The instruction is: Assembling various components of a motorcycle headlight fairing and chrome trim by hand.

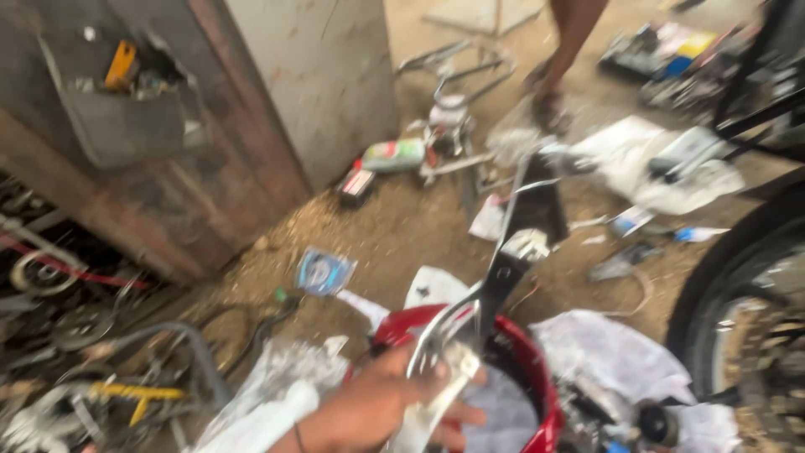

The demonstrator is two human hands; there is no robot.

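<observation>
Motorcycle metal bracket [495,277], long, chrome and black, sits lifted in your left hand [377,407], which grips its lower end at six o'clock, above a red basin [537,377]. Your right hand is out of view. Loose parts and rags [612,352] litter the dirt floor [402,226], unsorted.

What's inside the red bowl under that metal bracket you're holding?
Inside the red bowl, only crumpled pale paper or plastic shows. The hand and the metal bracket cover its near left part, so what lies there is hidden.
</observation>
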